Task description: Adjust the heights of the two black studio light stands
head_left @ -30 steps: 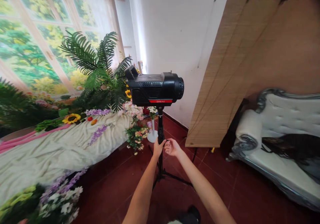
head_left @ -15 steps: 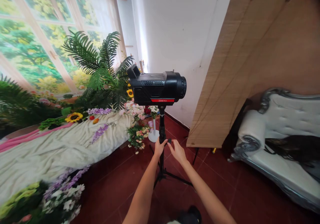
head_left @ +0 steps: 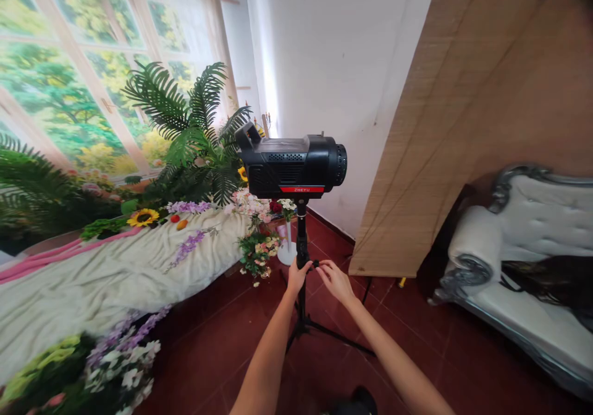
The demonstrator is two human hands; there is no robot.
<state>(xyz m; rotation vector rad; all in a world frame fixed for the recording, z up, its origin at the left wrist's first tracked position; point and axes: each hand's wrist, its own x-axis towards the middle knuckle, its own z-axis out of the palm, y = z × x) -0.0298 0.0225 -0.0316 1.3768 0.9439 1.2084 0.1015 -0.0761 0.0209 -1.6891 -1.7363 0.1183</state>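
A black studio light (head_left: 291,167) with a red "ZHEYU" label sits on top of a black light stand (head_left: 301,223), upright in front of me. My left hand (head_left: 298,276) is wrapped round the stand's pole just below its collar. Beside it, a small black knob (head_left: 315,264) juts out to the right of the pole. My right hand (head_left: 334,279) is at that knob, its thumb and fingertips close around its outer end; whether they press on it is too small to make out. The stand's legs (head_left: 333,336) spread over the floor below my hands.
Left stands a surface draped in cream cloth (head_left: 208,254), with a sunflower (head_left: 143,217) and other flowers. A palm plant (head_left: 185,131) is behind it. To the right hangs a bamboo blind (head_left: 407,155), beside a white tufted sofa (head_left: 546,217) with dark fabric. Red tiles (head_left: 222,341) cover the floor.
The view has shifted slightly, so the surroundings sit a little further right. My right hand's fingers have loosened and turned at the knob. My left hand stays on the pole.
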